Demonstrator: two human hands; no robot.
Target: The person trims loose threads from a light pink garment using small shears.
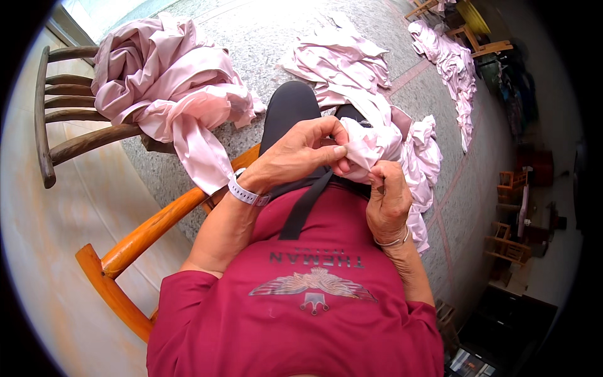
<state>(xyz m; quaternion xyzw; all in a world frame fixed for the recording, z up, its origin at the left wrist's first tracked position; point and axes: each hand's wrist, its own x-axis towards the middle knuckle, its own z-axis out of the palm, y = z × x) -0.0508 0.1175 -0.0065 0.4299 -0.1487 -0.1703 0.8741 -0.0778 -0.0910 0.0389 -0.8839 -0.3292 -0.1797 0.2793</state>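
Note:
Over my lap, my left hand [314, 146] pinches the edge of a pale pink fabric [383, 139] between thumb and fingers. My right hand [389, 200] grips the same fabric just beside it, with the fingertips of both hands close together. From my hands the cloth runs over my knee and hangs down on the right, crumpled. Whatever small detail lies between the fingertips is hidden.
At the left, a wooden chair [75, 100] bears a big heap of pink fabric [166, 75]. More pink cloth [339, 60] lies on the speckled floor [264, 31] ahead, and another pile [447, 63] lies farther right. An orange wooden armrest [154, 229] is beside my left arm. Small wooden stools [512, 251] stand at the far right.

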